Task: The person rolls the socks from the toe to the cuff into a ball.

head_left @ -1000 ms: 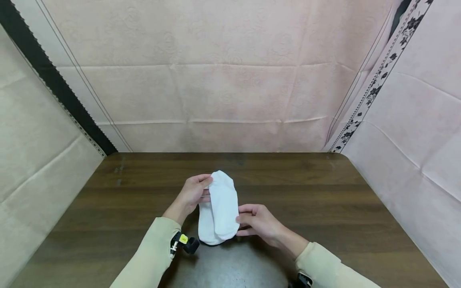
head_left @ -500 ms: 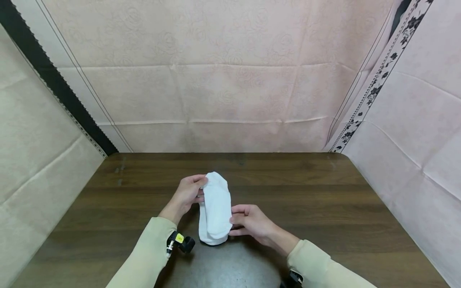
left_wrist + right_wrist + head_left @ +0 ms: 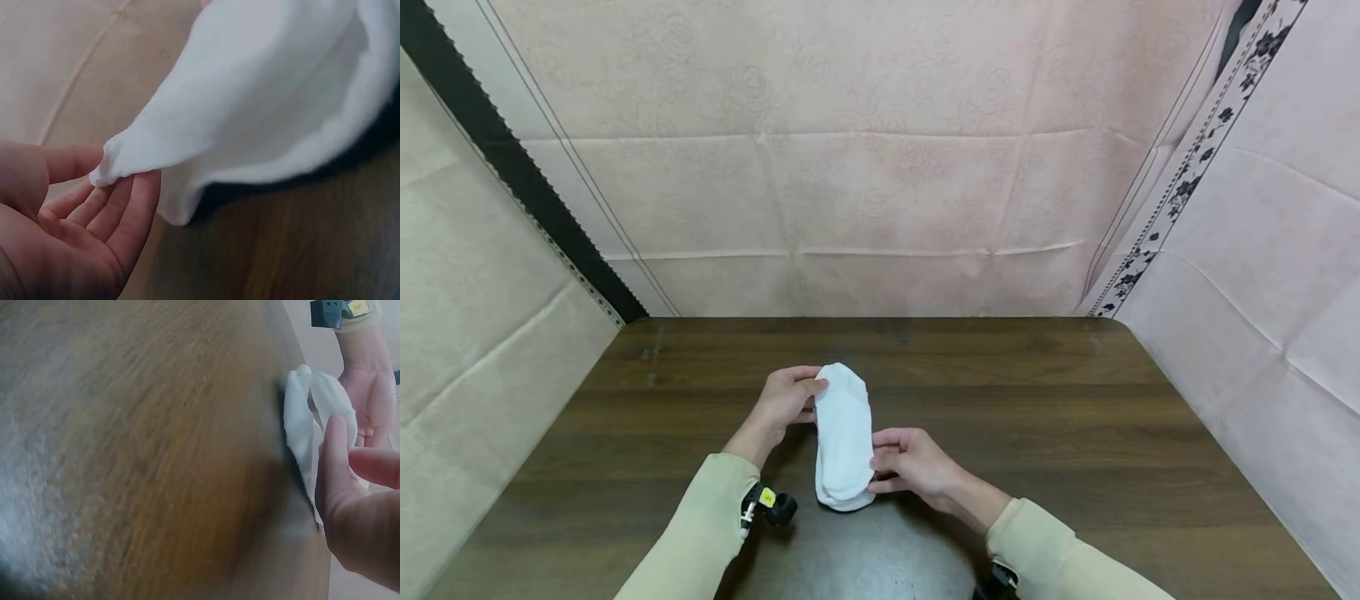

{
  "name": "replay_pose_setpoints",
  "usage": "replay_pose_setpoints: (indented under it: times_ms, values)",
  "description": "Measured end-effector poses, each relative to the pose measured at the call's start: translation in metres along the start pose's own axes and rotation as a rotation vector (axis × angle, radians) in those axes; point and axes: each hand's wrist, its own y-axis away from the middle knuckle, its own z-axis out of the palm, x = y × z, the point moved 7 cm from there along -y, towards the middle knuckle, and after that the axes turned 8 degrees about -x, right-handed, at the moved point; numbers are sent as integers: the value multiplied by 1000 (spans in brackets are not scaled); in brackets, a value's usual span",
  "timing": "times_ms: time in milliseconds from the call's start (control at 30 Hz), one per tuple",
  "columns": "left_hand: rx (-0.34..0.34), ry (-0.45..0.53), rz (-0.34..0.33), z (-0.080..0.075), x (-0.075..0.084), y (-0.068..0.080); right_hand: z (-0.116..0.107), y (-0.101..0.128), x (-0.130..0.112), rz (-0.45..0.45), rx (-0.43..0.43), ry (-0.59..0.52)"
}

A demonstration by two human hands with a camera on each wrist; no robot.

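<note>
- Lying near the middle of the dark brown wooden table (image 3: 1075,433), the white fabric sock (image 3: 844,437) had bare wood on every side, and we saw pink cloth walls (image 3: 880,167) closing the far edge and both sides.
- We saw its long axis run from the near edge toward the far wall, rounded end pointing away from us.
- Our left hand (image 3: 782,400) pinched the far end between thumb and fingers; our right hand (image 3: 910,462) gripped the near end's right edge.
- Only the left wrist view showed the pinched tip (image 3: 109,165) lifted off the wood, with shadow beneath it.
- Only the right wrist view showed two separate white layers edge-on (image 3: 312,419), our thumb (image 3: 334,456) pressed against them.
</note>
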Motion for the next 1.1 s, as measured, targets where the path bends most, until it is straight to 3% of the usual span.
replay_pose_setpoints:
  times_ms: [267,867,1100]
  values:
    - [41,-71,60,-2,-1,-2,-1,-2,7,10,20,10]
    - [91,-185,69,-5,-5,-4,1,0,9,13,46,58]
    - [88,-228,72,-5,-10,-9,2,1,8,2,50,148]
